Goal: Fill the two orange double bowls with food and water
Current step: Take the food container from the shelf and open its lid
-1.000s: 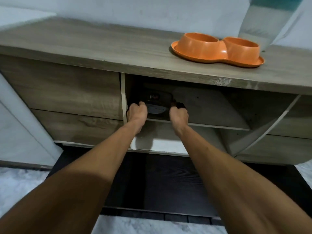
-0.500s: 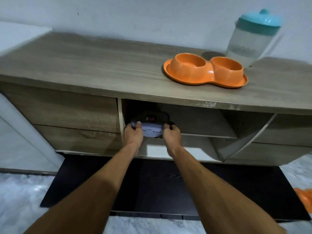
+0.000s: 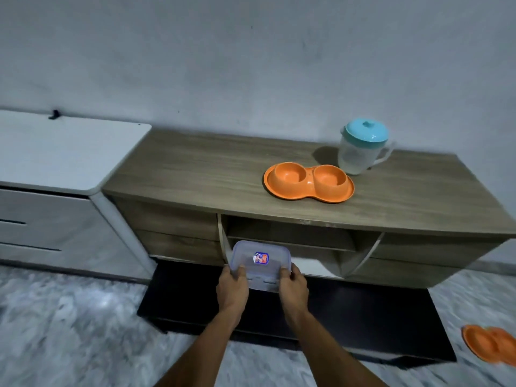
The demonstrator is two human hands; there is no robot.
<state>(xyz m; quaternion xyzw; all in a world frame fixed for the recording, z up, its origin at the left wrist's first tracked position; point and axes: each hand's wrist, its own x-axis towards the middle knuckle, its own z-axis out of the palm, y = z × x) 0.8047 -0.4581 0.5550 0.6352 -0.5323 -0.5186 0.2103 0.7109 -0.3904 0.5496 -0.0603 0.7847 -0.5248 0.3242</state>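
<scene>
A clear plastic container with a snap lid and a small label is held in front of the cabinet's open shelf. My left hand grips its left side and my right hand grips its right side. One orange double bowl sits on the wooden cabinet top, both cups looking empty. A second orange double bowl lies on the floor at the far right, partly cut off. A translucent pitcher with a teal lid stands just behind the first bowl.
The wooden cabinet has an open shelf compartment in the middle. A white drawer unit stands against it on the left. A dark mat lies on the marbled floor below the cabinet.
Both hands have pulled the container out of the shelf compartment toward me. The view has drawn back and risen, showing the whole cabinet, the pitcher and the second bowl on the floor.
</scene>
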